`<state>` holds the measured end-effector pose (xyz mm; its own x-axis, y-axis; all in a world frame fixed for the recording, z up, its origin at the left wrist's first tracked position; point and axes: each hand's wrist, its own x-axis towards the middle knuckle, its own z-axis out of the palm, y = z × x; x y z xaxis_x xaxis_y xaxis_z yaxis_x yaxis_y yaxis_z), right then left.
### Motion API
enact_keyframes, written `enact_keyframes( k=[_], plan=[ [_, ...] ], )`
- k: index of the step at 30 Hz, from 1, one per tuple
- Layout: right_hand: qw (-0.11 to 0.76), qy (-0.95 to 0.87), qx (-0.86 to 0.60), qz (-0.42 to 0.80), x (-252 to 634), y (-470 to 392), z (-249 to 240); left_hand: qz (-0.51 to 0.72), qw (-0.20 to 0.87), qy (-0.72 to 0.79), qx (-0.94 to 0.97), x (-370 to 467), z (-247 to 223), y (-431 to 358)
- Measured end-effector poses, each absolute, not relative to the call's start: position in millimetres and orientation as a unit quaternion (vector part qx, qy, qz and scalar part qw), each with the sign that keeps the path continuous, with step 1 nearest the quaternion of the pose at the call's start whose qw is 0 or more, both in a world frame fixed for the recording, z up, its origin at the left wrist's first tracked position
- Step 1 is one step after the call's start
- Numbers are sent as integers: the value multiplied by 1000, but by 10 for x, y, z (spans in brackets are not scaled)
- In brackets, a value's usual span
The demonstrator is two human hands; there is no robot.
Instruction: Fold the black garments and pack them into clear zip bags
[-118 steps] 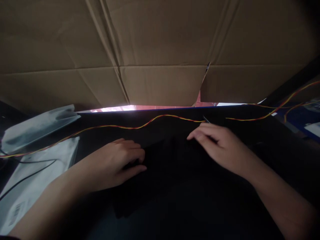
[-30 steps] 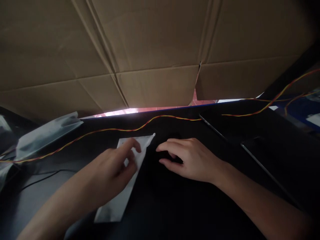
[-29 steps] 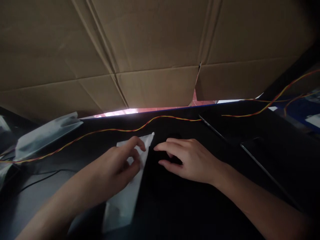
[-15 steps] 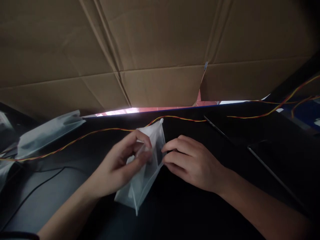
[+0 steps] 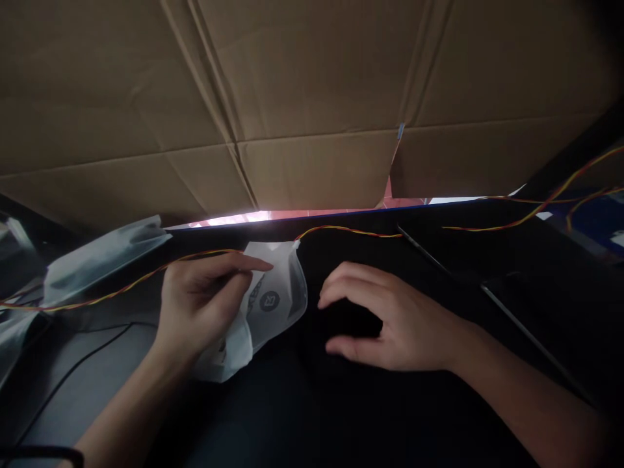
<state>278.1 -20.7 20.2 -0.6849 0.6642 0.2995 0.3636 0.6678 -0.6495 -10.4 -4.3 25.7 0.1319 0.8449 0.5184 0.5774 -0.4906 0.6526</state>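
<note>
A frosted white plastic zip bag (image 5: 285,286) with dark print and a round logo lies tilted on the dark surface in the middle. My left hand (image 5: 202,299) is over its left part, index finger stretched across the print and thumb curled beside it, gripping the bag. The bag's near part bulges out below that hand, and the fingers' undersides are hidden. To the right, apart from the bag, my right hand (image 5: 385,318) hovers with thumb and fingers spread and nothing between them.
Another frosted bag (image 5: 107,260) lies at the left. A twisted red-yellow wire (image 5: 341,227) runs along the back, and a black cable (image 5: 78,364) lies at left. Dark flat panels with pale edges (image 5: 531,338) are on the right. A cardboard sheet (image 5: 312,84) stands behind.
My right hand has let go of the bag's edge and opened. My left hand has moved left and turned over the bag, which now lies flatter with its print showing.
</note>
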Motion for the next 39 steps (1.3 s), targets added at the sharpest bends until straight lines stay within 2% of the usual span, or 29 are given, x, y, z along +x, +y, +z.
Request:
enact_keyframes(
  k=[4,9,12,16,18,20,22,24,26,29,34,39],
  plan=[
    [149,-904,-285,280,2800,-255,186,427,137,532,718,-129,264,-2],
    [158,-929,-279,184,2708,-261,82,404,139,552,716,-135,252,32],
    [240,-906,-313,152,2707,-229,101,384,144,553,726,-125,219,37],
    [446,-787,-408,119,2752,-197,180,364,168,536,743,-35,182,-1],
    [490,-761,-417,86,2749,-199,188,354,193,527,748,35,167,-42],
    [439,-808,-385,69,2717,-216,166,356,239,523,737,102,156,-90],
    [330,-881,-329,77,2665,-243,129,367,298,516,714,156,149,-136],
    [232,-925,-279,118,2614,-274,99,381,346,499,697,193,142,-170],
    [182,-936,-245,176,2574,-302,86,391,370,476,695,223,127,-191],
    [171,-931,-226,232,2531,-332,68,391,402,439,702,272,86,-207],
    [196,-903,-311,223,2436,-365,-31,367,440,383,725,283,66,-187],
    [198,-891,-338,228,2425,-353,-50,251,298,331,860,50,60,-21]
  ],
)
